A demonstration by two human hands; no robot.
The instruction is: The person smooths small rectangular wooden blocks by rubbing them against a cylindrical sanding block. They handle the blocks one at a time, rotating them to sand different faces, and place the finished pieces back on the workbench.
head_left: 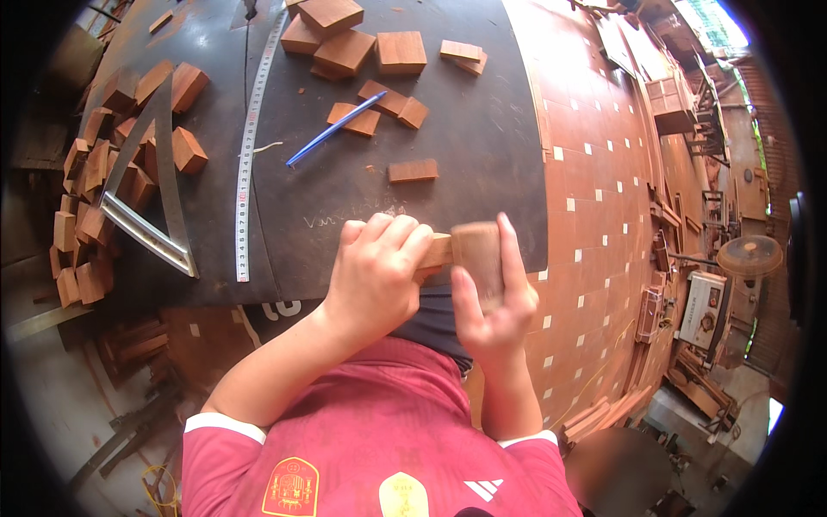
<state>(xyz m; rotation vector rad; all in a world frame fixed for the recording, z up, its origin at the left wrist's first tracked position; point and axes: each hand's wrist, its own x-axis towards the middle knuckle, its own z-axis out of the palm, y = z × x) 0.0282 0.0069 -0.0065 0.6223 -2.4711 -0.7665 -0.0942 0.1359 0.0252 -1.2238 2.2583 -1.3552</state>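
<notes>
My left hand (379, 265) is closed round a small wooden block (438, 250), with only its right end showing past my fingers. My right hand (501, 312) grips a larger brown block (479, 265) with rounded corners, held between thumb and fingers. Its left side meets the end of the small wooden block, just off the table's near edge. Beyond the hands a reddish wooden block (413, 171) lies alone on the dark tabletop (345, 220). Farther back, a blue pen (334, 129) rests across some thin wooden pieces (357, 121).
A tape measure strip (250, 155) runs along the table. At left, a metal bevel square (148, 231) lies against a pile of wooden blocks (90, 224). More blocks (346, 52) are heaped at the back. Right of the table is a tiled floor (594, 215), with a fan (749, 257) beyond.
</notes>
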